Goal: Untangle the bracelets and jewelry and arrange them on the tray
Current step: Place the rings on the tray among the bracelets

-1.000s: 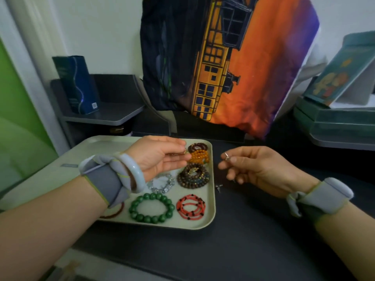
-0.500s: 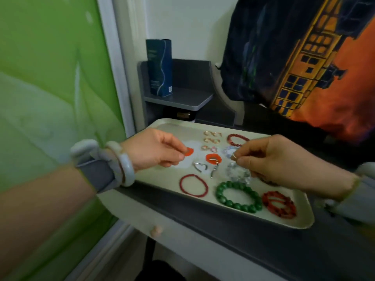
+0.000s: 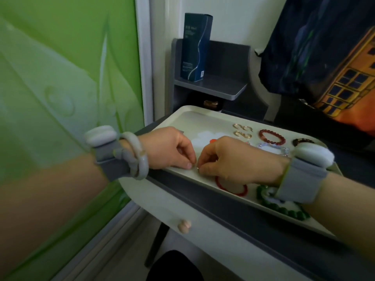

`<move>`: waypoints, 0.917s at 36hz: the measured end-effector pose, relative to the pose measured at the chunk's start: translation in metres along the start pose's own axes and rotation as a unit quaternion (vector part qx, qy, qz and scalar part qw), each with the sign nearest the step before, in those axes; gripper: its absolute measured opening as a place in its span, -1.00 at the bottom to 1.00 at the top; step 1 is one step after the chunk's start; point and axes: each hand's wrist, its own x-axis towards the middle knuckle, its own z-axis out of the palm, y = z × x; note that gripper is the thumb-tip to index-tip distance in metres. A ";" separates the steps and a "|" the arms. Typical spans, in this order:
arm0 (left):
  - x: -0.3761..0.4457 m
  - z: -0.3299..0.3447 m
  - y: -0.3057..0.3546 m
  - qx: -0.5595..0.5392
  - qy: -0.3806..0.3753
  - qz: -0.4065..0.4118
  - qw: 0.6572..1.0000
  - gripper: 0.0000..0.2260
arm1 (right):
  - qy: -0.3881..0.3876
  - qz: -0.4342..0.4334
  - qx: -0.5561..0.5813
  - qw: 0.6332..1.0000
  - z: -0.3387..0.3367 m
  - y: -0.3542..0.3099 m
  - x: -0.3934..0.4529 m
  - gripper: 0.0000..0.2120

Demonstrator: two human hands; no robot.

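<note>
Bracelets lie spread on the cream tray (image 3: 203,116) at centre right of the frame: a dark red beaded one (image 3: 272,137) near the far edge beside small gold rings (image 3: 242,131), a red cord loop (image 3: 231,187) and a green beaded one (image 3: 282,207) nearer me. I see my left hand (image 3: 168,149) and right hand (image 3: 237,159) meeting fingertip to fingertip over the tray's near edge, both pinched together on a tiny metal piece (image 3: 196,168) too small to identify.
</note>
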 end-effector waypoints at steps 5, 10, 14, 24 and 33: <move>0.003 -0.001 -0.004 0.000 -0.014 0.003 1.000 -0.93 | 0.002 0.005 -0.018 1.000 0.003 0.000 0.005 -0.86; 0.003 -0.002 -0.005 -0.019 -0.024 -0.003 1.000 -0.89 | 0.010 0.015 -0.009 1.000 0.002 0.000 0.005 -0.87; 0.002 -0.002 -0.005 -0.025 -0.029 -0.014 0.999 -0.88 | 0.026 0.024 -0.004 0.999 0.000 0.000 0.003 -0.85; -0.006 -0.009 -0.001 -0.041 0.002 -0.035 0.999 -0.88 | 0.073 0.043 0.053 0.995 -0.027 0.015 -0.027 -0.96; 0.006 0.006 0.041 -0.057 0.101 -0.014 0.993 -0.91 | 0.183 0.099 0.114 0.971 -0.070 0.063 -0.107 -0.95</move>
